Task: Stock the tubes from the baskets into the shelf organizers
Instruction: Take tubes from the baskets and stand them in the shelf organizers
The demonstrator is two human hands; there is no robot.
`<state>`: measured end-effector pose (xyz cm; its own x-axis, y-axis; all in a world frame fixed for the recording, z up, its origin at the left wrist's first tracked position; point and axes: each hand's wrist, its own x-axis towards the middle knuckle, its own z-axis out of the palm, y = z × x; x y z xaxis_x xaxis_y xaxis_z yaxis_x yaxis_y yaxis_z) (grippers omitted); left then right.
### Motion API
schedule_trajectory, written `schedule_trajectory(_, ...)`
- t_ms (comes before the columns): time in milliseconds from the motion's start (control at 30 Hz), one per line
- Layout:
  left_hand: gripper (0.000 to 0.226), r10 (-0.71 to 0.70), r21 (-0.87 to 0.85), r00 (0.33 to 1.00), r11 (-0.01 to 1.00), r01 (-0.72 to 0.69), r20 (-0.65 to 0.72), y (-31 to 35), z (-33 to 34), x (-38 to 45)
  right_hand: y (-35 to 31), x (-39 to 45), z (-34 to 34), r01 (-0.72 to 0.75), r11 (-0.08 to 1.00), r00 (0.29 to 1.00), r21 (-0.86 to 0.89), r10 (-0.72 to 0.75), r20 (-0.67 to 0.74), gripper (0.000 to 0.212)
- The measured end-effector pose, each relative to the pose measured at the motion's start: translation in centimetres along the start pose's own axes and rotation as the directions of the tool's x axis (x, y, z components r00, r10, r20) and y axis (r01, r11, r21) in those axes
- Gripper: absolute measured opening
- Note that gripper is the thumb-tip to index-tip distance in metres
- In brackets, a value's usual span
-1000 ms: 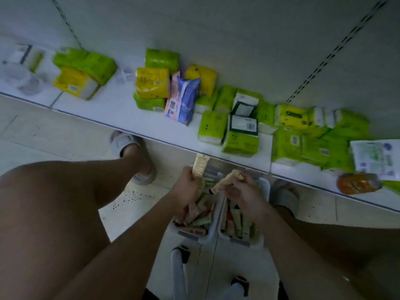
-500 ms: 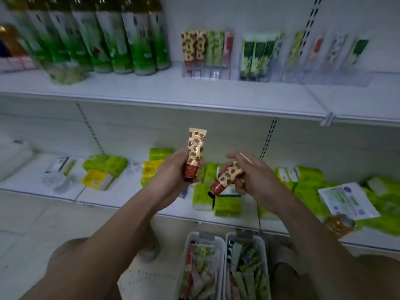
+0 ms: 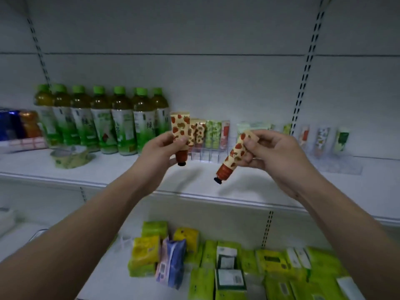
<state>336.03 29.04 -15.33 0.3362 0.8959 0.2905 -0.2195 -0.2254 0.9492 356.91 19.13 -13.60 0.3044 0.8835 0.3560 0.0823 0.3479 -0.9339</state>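
Strawberry-print tubes: left hand (image 3: 161, 149) grips one (image 3: 180, 135), right hand (image 3: 273, 151) another (image 3: 232, 159); organizer (image 3: 203, 154) blurred.

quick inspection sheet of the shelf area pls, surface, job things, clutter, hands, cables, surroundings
surface: white upper shelf, lit from the front; lower shelf below it.
job's things: two strawberry-print tubes, cap down; left tube upright, right tube tilted. clear organizers at the shelf back already hold standing tubes; baskets out of view.
clutter: tape roll on the upper shelf; green and yellow tissue packs on the lower shelf.
grippers: left hand grips the left tube; right hand pinches the right tube near its flat end.
cables: nothing seen.
surroundings: green-capped tea bottles in a row; slotted uprights on the back wall.
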Motion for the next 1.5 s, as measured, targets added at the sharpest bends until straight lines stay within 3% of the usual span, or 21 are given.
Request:
schedule_trajectory(333, 0.031, 0.083, 0.007, 0.972, 0.996, -0.083, -0.221, -3.9, -2.9, 11.5, 4.0, 13.8, 4.6, 0.163, 0.981, 0.973, -0.102, -0.177, -0.148, 0.011)
schedule_trajectory(600, 0.041, 0.131, -0.12, 0.936, 0.977, -0.178, -0.326, -7.3, -1.9, 15.6, 9.0, 20.3, 8.5, 0.224, 0.953, 0.934, -0.206, -0.271, -0.234, 0.007)
schedule_trajectory(800, 0.028, 0.159, -0.039, 0.948, 0.984, -0.176, -0.276, -7.7, -2.7, 15.7, 10.4, 20.1, 8.0, 0.247, 0.926, 0.937, -0.287, -0.304, -0.174, 0.008)
schedule_trajectory(1067, 0.024, 0.18, 0.061, 0.963, 0.983, -0.171, -0.202, -7.9, -2.5, 15.2, 11.9, 19.5, 8.2, 0.19, 0.915, 0.979, -0.357, -0.205, -0.003, 0.02)
schedule_trajectory(1500, 0.031, 0.176, 0.276, 0.964, 0.954, -0.117, -0.198, -7.8, -2.8, 14.8, 11.8, 19.1, 7.8, 0.12, 0.932, 0.99, -0.343, -0.139, -0.032, 0.012)
